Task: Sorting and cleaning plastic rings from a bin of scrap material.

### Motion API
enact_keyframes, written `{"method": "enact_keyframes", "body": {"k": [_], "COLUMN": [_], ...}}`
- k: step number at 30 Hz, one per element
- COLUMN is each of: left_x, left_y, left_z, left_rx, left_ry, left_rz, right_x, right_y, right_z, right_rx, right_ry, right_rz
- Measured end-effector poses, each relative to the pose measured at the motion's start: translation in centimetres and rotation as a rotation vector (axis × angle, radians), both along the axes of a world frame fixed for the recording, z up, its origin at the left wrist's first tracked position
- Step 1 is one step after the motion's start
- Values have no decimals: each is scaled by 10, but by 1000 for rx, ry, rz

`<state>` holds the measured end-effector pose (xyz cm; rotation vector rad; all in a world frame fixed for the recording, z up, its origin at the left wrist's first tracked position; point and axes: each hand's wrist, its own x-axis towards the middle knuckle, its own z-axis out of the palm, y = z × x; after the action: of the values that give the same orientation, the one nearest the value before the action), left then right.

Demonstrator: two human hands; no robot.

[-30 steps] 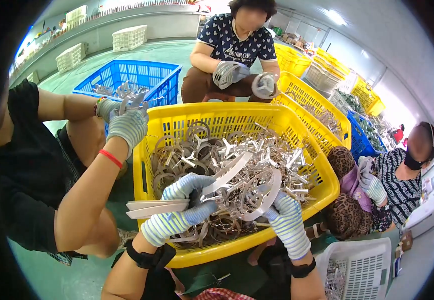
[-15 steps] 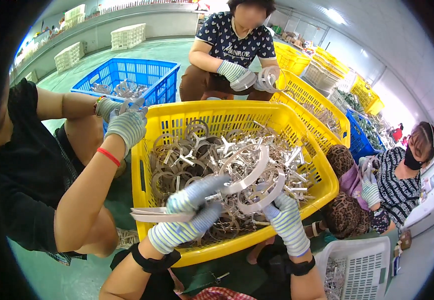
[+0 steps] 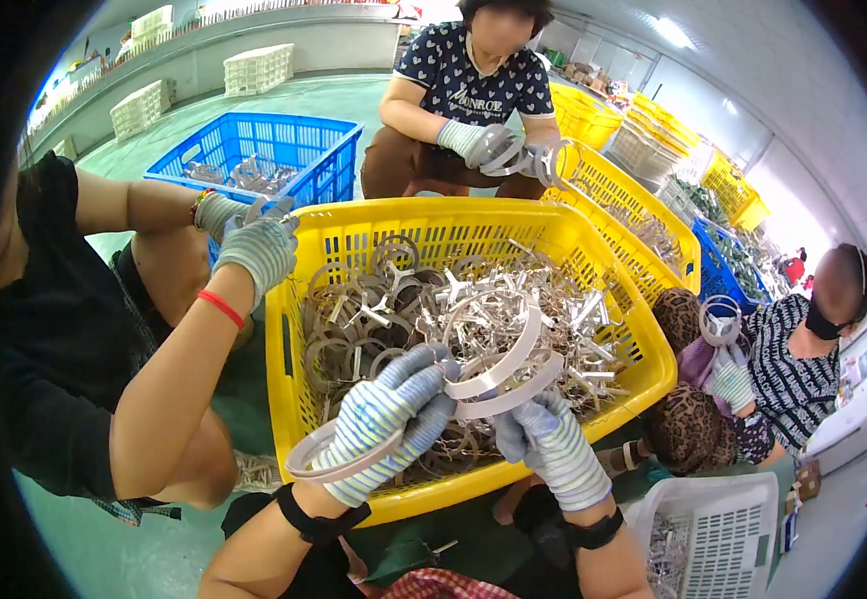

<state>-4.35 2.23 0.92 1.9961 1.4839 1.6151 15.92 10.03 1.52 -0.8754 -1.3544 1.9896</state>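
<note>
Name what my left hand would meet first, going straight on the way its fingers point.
Your left hand would most likely meet the pale rings at its fingertips first, then the metal parts heaped in the yellow crate, though depth is unclear.

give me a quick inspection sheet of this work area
Surface: yellow crate, green floor around it
Job's things: pale rings between left hand and right hand; pale band across the left hand
Clutter: silver metal parts heaped loosely in the yellow crate
Grippers: two hands in striped gloves, both holding the pale rings
Cables: nothing seen
Surroundings: co-workers left, ahead and right; blue crate beyond at left; white crate at lower right
</note>
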Motion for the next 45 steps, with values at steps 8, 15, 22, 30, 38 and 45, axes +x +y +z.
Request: {"method": "enact_keyframes", "body": {"k": [8, 15, 22, 30, 38, 45], "left_x": [-3, -3, -2, 5, 3, -2], "left_y": [-2, 3, 3, -4, -4, -6], "left_z": [0, -12, -13, 0, -3, -1], "left_rx": [8, -354, -72, -40, -4, -89], "left_ry": [-273, -835, -170, -439, -104, -44], "left_rz": [194, -72, 57, 166, 132, 99], "right_x": [-7, -7, -6, -5, -3, -3], "right_y": [-5, -7, -6, -5, -4, -4], "right_z": [8, 1, -2, -2, -8, -8], "right_rx": [230, 61, -61, 12, -122, -183], "right_ry": [-212, -135, 1, -21, 106, 134], "right_rz": [-95, -53, -132, -133, -53, -54]}}
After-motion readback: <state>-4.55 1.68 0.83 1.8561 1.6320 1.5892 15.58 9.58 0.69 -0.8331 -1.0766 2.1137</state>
